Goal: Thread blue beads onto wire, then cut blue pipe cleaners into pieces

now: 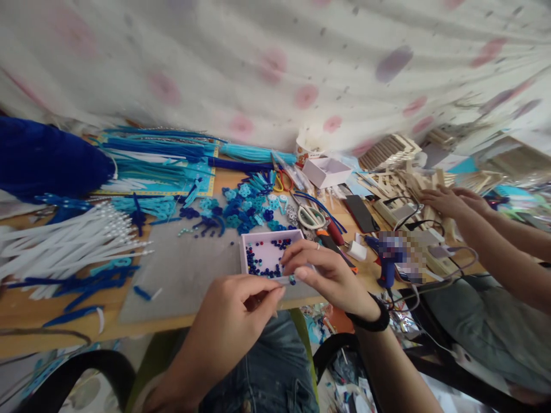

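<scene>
My left hand (245, 307) is closed in a pinch in front of a shallow pale box (243, 252). What lies between its fingertips is too small to make out. A teal bead and a dark bead (292, 279) show just past those fingertips, by my right thumb; whether a thread or wire carries them I cannot tell. My right hand (321, 272), with a ring and a black wristband, reaches over the box's right side. Its fingers are curved and the thumb stands apart from them. Inside the box lie loose dark blue beads (269, 272), with some red and teal ones.
White pipe cleaners (73, 241) and blue ones lie at left. Blue flower shapes (241, 201) cover the mat's back. White-handled scissors (312, 218), a phone (361, 213) and a blue glue gun (387, 258) lie right. A co-worker's hands (443, 201) touch wooden sticks at far right.
</scene>
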`<control>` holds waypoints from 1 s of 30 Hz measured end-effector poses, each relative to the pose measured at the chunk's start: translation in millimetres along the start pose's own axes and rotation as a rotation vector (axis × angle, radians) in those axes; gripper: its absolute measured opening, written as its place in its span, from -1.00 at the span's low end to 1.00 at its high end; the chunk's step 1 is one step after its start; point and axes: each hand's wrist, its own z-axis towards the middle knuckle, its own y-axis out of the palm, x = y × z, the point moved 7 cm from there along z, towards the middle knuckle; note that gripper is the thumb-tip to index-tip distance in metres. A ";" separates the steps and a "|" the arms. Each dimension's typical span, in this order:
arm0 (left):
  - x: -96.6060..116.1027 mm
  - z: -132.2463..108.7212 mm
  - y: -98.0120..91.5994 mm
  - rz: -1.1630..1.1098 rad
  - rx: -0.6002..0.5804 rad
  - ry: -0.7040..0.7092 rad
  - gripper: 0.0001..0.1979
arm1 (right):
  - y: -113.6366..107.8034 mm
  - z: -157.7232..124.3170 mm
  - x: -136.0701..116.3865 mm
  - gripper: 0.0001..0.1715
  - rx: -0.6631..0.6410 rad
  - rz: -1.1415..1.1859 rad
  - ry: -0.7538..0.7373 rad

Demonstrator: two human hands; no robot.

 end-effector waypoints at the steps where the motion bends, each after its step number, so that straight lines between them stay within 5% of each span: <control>1: -2.3 0.6 0.1 -0.038 0.000 -0.018 -0.76 | -3.3 -0.3 0.6 -0.75 0.039 -0.006 0.003; 9: -36.8 5.8 8.6 -0.574 0.092 -0.235 -0.81 | -15.8 -15.8 6.2 -0.93 0.430 0.096 0.065; 16: -38.4 7.4 12.9 -0.753 0.166 -0.193 -0.77 | 15.3 -21.5 -3.7 -0.81 0.501 0.102 0.025; 30: -39.6 6.6 23.8 -0.757 0.087 -0.249 -0.76 | 12.2 -13.4 7.7 -0.93 0.523 0.229 0.022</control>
